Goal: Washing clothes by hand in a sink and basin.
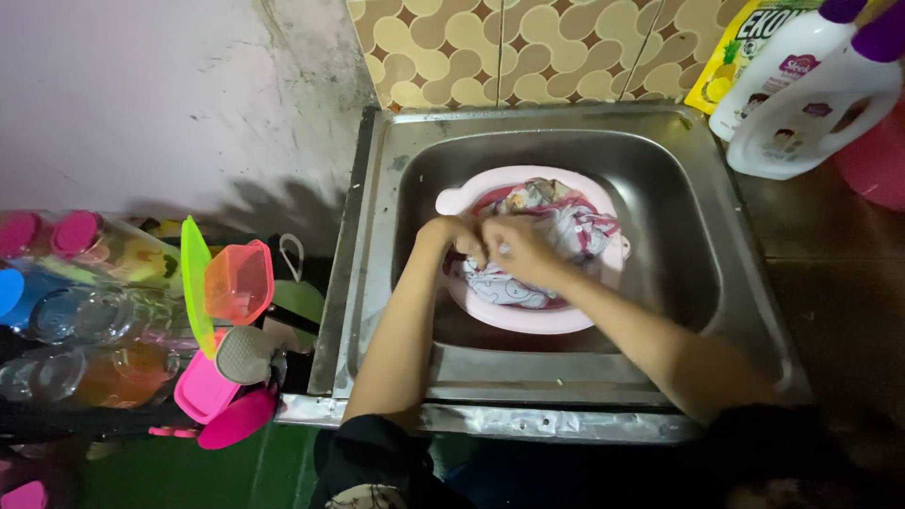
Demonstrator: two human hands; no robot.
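Observation:
A pink plastic basin [528,319] sits inside a steel sink [660,188]. Wet white cloth with pink and grey print [570,221] fills the basin. My left hand [454,236] and my right hand [518,250] meet over the basin's left half, both closed on a bunched part of the cloth. Knuckles face up and the fingers are tucked into the fabric. Both forearms reach in from the sink's front edge.
Two white bottles with purple caps [801,94] and a yellow pouch [731,57] stand at the sink's back right. Left of the sink lie coloured plastic containers [238,281], a green lid [195,278] and clear bottles [85,316]. A patterned tile wall [528,47] rises behind.

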